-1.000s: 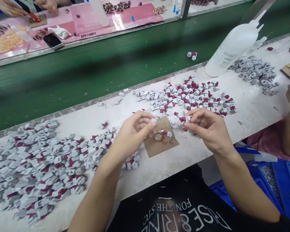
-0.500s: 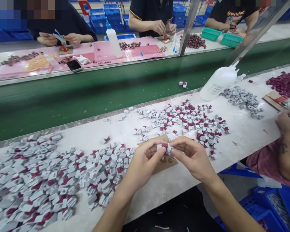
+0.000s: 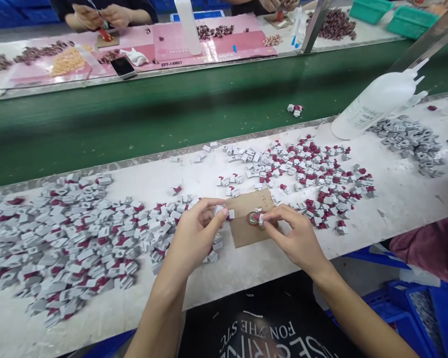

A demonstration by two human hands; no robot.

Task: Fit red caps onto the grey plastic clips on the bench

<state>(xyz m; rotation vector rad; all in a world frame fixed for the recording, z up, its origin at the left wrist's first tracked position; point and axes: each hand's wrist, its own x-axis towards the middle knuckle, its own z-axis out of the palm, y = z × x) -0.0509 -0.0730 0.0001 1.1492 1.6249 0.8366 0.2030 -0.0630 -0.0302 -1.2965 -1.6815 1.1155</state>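
My left hand [image 3: 199,228] is closed in a pinch on a small grey-white plastic piece [image 3: 231,214], just left of a brown cardboard square [image 3: 242,233]. My right hand [image 3: 294,236] pinches a small grey and maroon plastic piece [image 3: 261,219] over the cardboard. Directly beneath that piece lies a small round dish [image 3: 251,217] with an orange-brown rim, looking like a bottle cap. Fingertips partly cover both pieces. Several tiny bits lie near the cardboard's far edge. Loose grey and maroon pieces [image 3: 321,174] spread behind and right of the cardboard.
A big heap of grey and maroon pieces [image 3: 85,243] covers the table's left side. A white squeeze bottle [image 3: 373,107] leans at the back right, beside a grey heap [image 3: 408,141]. Beyond runs a green belt [image 3: 153,119]; co-workers' hands [image 3: 100,17] work across it. A maroon sleeve [image 3: 425,243] is at right.
My hands were together on a grey and maroon piece; now they are apart, each with a piece. The right hand is lower, at the round dish. The camera view has tilted down.
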